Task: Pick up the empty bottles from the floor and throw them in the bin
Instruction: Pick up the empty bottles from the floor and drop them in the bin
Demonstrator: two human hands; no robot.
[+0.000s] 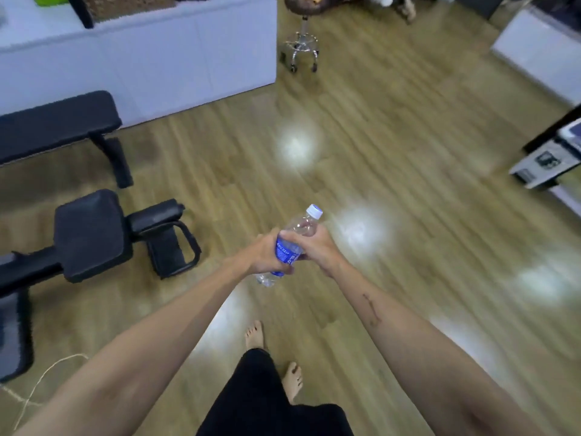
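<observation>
A clear plastic bottle (pixel 287 251) with a blue label and a white cap is held in front of me above the wooden floor, tilted with the cap up and to the right. My left hand (pixel 265 254) grips its lower body around the label. My right hand (pixel 309 245) grips the upper part just below the neck. The two hands touch around the bottle. No bin is in view.
A black weight bench (pixel 63 127) and black padded gym equipment (pixel 94 234) stand at the left. A white cabinet (pixel 157 67) runs along the back left, with a chrome stool (pixel 301 45) beside it. Boxes (pixel 547 165) sit at the right edge. My bare feet (pixel 273 357) stand on the floor.
</observation>
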